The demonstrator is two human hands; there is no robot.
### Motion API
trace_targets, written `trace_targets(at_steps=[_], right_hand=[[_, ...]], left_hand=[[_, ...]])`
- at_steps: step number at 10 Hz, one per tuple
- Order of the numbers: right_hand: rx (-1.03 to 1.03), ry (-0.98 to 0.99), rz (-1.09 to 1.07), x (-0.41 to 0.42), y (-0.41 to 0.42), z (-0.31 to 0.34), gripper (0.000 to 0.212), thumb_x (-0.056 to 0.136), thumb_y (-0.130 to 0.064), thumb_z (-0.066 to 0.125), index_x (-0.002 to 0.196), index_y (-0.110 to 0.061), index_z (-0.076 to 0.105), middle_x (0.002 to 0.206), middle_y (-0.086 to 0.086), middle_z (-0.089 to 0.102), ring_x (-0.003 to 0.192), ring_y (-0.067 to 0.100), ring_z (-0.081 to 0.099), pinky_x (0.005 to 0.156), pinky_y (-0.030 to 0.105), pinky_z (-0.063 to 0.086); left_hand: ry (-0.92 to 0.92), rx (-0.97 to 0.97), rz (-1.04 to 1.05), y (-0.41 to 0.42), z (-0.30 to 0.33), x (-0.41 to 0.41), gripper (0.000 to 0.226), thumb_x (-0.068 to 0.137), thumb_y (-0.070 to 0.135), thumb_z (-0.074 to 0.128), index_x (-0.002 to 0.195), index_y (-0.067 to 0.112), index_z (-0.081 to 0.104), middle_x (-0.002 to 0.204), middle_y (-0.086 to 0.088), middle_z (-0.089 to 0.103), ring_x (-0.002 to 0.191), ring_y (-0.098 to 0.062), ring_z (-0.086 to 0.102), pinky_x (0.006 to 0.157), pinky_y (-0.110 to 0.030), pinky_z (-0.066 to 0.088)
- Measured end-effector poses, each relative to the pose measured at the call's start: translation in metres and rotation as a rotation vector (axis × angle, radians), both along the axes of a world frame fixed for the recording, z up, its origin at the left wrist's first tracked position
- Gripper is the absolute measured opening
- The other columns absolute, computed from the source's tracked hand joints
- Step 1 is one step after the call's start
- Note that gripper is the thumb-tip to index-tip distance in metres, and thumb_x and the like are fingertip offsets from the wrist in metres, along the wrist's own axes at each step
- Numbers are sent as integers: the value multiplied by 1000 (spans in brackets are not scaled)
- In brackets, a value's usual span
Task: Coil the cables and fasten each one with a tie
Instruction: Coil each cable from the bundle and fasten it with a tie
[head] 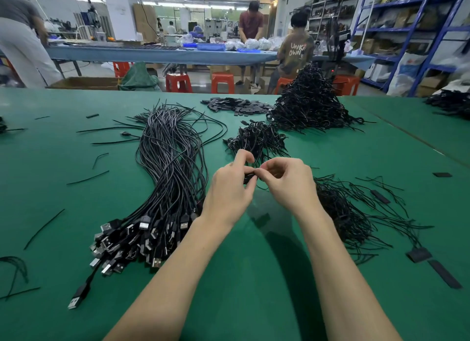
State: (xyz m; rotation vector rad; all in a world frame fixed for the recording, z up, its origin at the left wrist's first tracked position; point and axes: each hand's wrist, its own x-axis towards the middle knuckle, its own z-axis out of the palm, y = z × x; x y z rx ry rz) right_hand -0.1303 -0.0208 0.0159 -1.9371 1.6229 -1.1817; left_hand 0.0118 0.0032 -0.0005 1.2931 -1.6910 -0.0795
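Presently both hands work together above the green tabletop [254, 277], just in front of a small heap of tied coils [256, 139]. The left hand [229, 193] and right hand [287, 183] meet at a small coiled cable [250, 176], held clear of the surface between them. The grip of each hand is clenched on this bundle: left thumb and fingers curl round it, right fingertips pinch at its near end, apparently working a tie. The tie itself is too small and hidden to confirm.

To the left lies a thick bundle of uncoiled USB cables [170, 167], plugs fanned toward the person. To the right lies a loose pile of wire ties [348, 213]. A large mound of finished coils [310, 104] stands further back.

Judgement: the cable is light, thin and limp, yet springy enough to unwind if pressure lapses. It should be pinched across the middle of the coil, all loops trapped together, leaving the tie ends free for twisting. The tie appears thin and stiff, holding a bend; it is best taken by its tips.
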Motion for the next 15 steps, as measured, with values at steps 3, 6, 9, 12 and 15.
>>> trace_targets(at_steps=[3,6,9,12,15], right_hand=[[-351,-18,83,2,1,-19,8,97,-24,68,91,-18,68,84,-9,66,77,10,61,69,34,53],[663,-1308,490,12,7,-13,8,89,-14,71,85,-8,74,70,-3,64,59,7,56,50,13,48],[183,-604,220,11,11,-9,20,91,-22,76,109,-23,67,109,-5,70,75,7,67,65,21,56],[-261,-74,158,12,14,-14,10,97,-33,67,91,-25,67,83,-14,68,71,5,62,60,23,48],[491,-874,253,25,19,-7,12,96,-27,66,93,-16,67,80,-2,68,53,7,58,45,16,45]], left_hand=[[1160,683,-387,-13,18,9,24,93,22,70,99,0,62,103,-18,64,74,-17,70,71,-24,58],[1010,373,-449,-9,11,10,22,82,2,76,99,13,69,88,-1,76,85,-11,69,82,-21,53],[1027,501,-257,-12,8,20,16,82,20,80,81,23,64,73,5,69,67,-10,59,68,-26,45],[1026,603,-373,-11,8,21,19,85,18,76,73,25,63,73,6,65,66,-9,58,70,-27,42],[984,498,-303,-11,7,19,16,84,12,77,79,20,65,87,-8,65,85,-23,58,84,-34,45]])
